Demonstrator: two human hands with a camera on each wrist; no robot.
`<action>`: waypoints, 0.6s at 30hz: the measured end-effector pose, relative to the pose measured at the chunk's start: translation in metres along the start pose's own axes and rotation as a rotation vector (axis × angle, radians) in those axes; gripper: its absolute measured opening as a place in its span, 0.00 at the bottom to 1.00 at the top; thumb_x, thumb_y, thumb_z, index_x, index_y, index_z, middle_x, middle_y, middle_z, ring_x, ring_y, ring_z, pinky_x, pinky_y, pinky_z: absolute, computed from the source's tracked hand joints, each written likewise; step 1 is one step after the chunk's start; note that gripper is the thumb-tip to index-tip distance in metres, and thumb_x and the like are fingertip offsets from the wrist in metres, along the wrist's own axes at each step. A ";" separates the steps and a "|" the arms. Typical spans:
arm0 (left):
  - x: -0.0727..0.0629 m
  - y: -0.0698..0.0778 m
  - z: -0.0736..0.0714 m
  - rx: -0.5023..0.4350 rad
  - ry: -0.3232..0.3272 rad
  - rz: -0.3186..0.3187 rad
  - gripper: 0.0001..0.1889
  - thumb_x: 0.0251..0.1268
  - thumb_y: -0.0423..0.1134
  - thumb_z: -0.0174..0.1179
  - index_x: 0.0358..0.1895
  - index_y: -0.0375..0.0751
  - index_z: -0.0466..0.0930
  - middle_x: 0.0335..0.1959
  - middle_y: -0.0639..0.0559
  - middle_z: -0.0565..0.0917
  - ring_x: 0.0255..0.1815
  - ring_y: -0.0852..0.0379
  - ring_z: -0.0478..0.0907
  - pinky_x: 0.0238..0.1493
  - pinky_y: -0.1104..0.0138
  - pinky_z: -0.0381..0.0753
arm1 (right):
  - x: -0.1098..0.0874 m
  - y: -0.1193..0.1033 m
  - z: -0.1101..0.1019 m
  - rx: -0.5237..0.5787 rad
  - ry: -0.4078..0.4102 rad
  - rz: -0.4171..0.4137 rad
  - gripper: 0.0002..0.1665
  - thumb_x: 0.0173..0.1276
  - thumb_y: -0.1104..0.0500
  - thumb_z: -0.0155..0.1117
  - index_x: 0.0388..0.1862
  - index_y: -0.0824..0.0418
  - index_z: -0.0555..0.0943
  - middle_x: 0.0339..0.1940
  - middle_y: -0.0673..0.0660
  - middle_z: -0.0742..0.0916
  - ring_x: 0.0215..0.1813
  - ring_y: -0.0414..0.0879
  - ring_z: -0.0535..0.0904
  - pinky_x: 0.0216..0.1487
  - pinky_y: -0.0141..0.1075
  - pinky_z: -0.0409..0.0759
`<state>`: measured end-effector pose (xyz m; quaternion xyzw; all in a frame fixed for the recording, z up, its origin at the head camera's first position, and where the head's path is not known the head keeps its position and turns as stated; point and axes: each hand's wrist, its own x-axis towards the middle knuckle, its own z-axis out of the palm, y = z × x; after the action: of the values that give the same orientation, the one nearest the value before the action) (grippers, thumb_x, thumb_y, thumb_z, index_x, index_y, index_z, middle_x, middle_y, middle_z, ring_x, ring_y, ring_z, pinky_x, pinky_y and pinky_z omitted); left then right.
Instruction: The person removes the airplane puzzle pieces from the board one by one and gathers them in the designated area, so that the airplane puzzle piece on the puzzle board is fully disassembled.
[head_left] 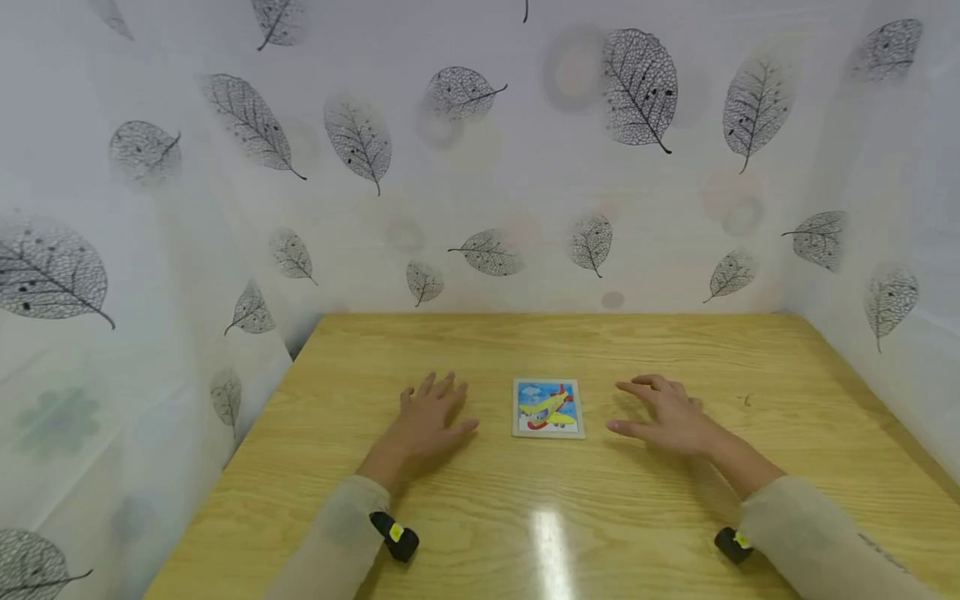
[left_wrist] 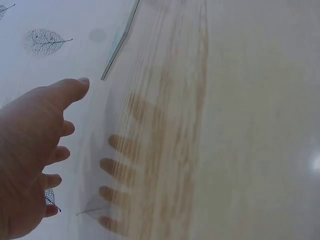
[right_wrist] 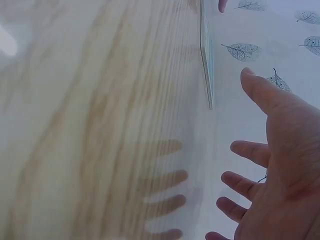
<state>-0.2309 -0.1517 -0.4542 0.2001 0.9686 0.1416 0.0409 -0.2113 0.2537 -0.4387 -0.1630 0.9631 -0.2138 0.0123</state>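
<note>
A square picture puzzle [head_left: 548, 408] lies flat on the wooden table, showing a yellow and red airplane on blue sky inside a pale frame. To its left is my left hand [head_left: 431, 421], fingers spread, apart from the puzzle. On the other side my right hand [head_left: 663, 414] is held with thumb and fingers parted, also apart from it. In the left wrist view the left hand [left_wrist: 35, 155] hovers over the tabletop with nothing in it. The right wrist view shows the right hand [right_wrist: 280, 165] equally bare, the puzzle's thin edge [right_wrist: 206, 60] beyond its thumb.
The glossy wooden table [head_left: 465, 517] carries a bright light reflection near its front. White curtains with a grey leaf print [head_left: 487, 183] close off the back and both sides. Each beige sleeve bears a small black wrist device [head_left: 397, 540].
</note>
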 end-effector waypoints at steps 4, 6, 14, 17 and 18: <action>0.002 0.004 0.001 -0.018 0.014 0.007 0.37 0.72 0.67 0.48 0.77 0.52 0.62 0.81 0.46 0.56 0.81 0.38 0.49 0.71 0.36 0.51 | 0.004 -0.001 0.002 0.018 0.012 -0.001 0.50 0.59 0.29 0.67 0.72 0.56 0.72 0.67 0.66 0.74 0.64 0.68 0.67 0.49 0.71 0.66; 0.004 0.006 0.002 -0.029 0.027 0.026 0.36 0.72 0.66 0.49 0.76 0.51 0.64 0.80 0.46 0.58 0.79 0.38 0.53 0.68 0.38 0.55 | 0.005 -0.002 0.003 0.029 0.011 0.001 0.50 0.58 0.28 0.68 0.71 0.56 0.73 0.65 0.66 0.76 0.63 0.67 0.68 0.50 0.71 0.67; 0.015 0.015 0.007 -0.066 0.000 0.081 0.32 0.72 0.63 0.52 0.73 0.51 0.69 0.78 0.46 0.62 0.73 0.40 0.59 0.68 0.39 0.59 | 0.023 -0.011 0.011 0.134 -0.022 -0.009 0.52 0.57 0.28 0.69 0.72 0.58 0.72 0.64 0.67 0.73 0.62 0.63 0.71 0.55 0.60 0.74; 0.019 0.018 0.010 -0.076 -0.015 0.104 0.32 0.73 0.62 0.52 0.73 0.51 0.70 0.78 0.46 0.62 0.73 0.39 0.60 0.69 0.37 0.59 | 0.031 -0.016 0.013 0.165 -0.045 -0.012 0.51 0.57 0.29 0.70 0.72 0.58 0.72 0.63 0.66 0.72 0.57 0.59 0.73 0.52 0.54 0.75; 0.020 0.019 0.011 -0.082 -0.018 0.113 0.32 0.73 0.61 0.52 0.73 0.50 0.70 0.78 0.46 0.62 0.73 0.38 0.60 0.69 0.36 0.59 | 0.032 -0.017 0.014 0.174 -0.053 -0.010 0.51 0.58 0.30 0.70 0.72 0.57 0.71 0.63 0.66 0.72 0.55 0.57 0.73 0.51 0.52 0.75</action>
<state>-0.2409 -0.1241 -0.4600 0.2540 0.9487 0.1814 0.0495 -0.2353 0.2233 -0.4432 -0.1718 0.9394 -0.2922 0.0509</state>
